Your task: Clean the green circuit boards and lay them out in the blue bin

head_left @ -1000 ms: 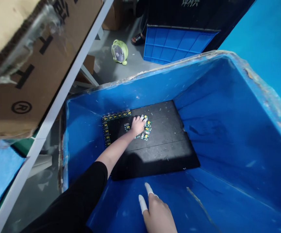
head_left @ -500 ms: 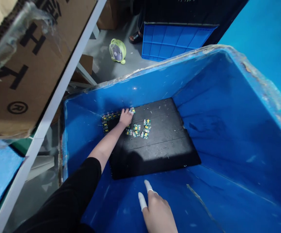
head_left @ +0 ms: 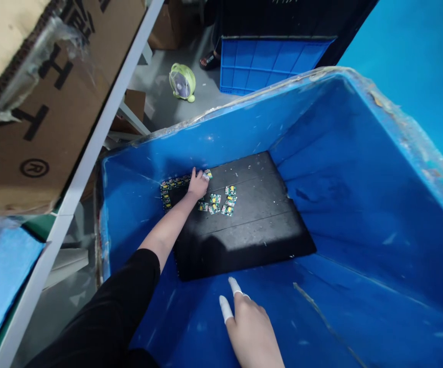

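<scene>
Deep in a blue bin, my left hand [head_left: 198, 184] is down at the far edge of a black board [head_left: 259, 220], its fingertips at a small green circuit board [head_left: 208, 174] with a yellow part. A row of similar boards [head_left: 175, 183] runs along the far left edge and turns down the left side. Several loose boards [head_left: 215, 199] lie to the right of my left wrist. My right hand [head_left: 250, 322], with white covers on thumb and forefinger, hovers over the near wall, fingers apart and holding nothing.
The bin's worn rim [head_left: 190, 122] surrounds the work. A cardboard box [head_left: 52, 102] stands on a shelf at left. Beyond the bin are a green fan [head_left: 182, 83], a blue crate [head_left: 271, 64] and a person's foot [head_left: 209, 60].
The view has shifted slightly. My left forefinger has lifted a little away from the others, while the hand stays at the same circuit board. My right hand has barely moved.
</scene>
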`<state>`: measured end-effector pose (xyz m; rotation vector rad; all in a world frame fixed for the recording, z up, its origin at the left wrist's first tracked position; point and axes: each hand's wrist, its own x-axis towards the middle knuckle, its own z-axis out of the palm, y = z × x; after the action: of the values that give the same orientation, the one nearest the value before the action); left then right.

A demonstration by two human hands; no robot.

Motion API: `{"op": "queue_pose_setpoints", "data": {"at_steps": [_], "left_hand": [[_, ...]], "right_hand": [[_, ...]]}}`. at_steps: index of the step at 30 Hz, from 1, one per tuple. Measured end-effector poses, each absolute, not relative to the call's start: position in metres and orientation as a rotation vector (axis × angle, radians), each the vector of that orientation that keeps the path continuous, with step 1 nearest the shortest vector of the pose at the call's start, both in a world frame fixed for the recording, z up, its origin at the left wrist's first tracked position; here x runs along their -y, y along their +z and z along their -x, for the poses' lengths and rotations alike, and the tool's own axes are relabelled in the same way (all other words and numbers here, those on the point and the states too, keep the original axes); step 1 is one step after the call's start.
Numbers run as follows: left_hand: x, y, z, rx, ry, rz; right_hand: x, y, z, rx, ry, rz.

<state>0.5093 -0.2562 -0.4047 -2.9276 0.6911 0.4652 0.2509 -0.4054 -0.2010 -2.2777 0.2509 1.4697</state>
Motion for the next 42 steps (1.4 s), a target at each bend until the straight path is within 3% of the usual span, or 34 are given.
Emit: {"op": "queue_pose_setpoints", "data": {"at_steps": [12,29,42], "left_hand": [[0.252,-0.403,-0.507,-0.400,0.410,3.028],[0.255,-0.412,-0.483,-1.238,0.718,2.805],[0.280,-0.418,-0.510,-0.736,0.481,2.976]], "right_hand": [[0.406,-0.199,-0.249,-0.217,1.412,2.291],[0.405,-0.197,-0.253,-0.217,1.441,2.290],[0.404,-0.195,-0.257,-0.191,1.532,2.265]]}}
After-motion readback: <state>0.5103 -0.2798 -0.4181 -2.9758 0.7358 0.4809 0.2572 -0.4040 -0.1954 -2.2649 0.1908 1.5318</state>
